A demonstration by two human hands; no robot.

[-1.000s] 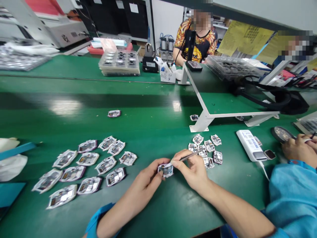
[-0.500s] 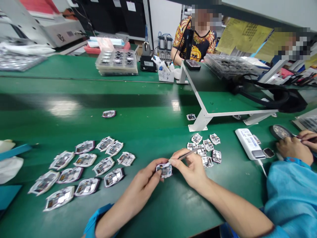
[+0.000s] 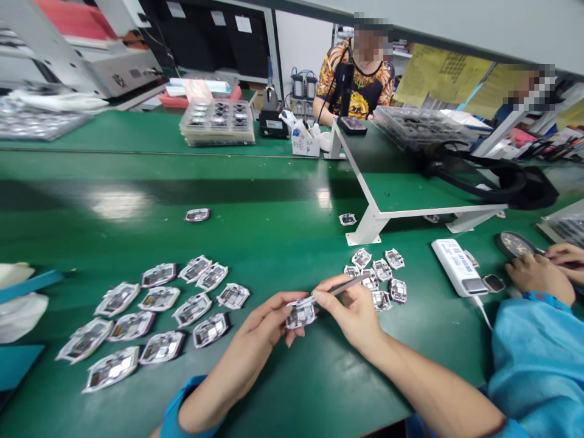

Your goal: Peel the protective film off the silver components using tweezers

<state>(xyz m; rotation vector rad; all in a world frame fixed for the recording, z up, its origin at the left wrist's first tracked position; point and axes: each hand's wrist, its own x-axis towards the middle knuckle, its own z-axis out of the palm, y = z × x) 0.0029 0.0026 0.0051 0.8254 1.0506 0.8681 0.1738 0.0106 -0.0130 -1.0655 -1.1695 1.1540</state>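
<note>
Left hand pinches a module just above the tabletop, nearer than the stand. Right hand pinches tweezers, tip at its edge (probably picking something off). Next calls for a steady tip.

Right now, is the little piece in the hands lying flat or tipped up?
Tipped up: the left hand pinches the little piece tilted above the table, tweezers in the right hand touching its top edge.
</note>
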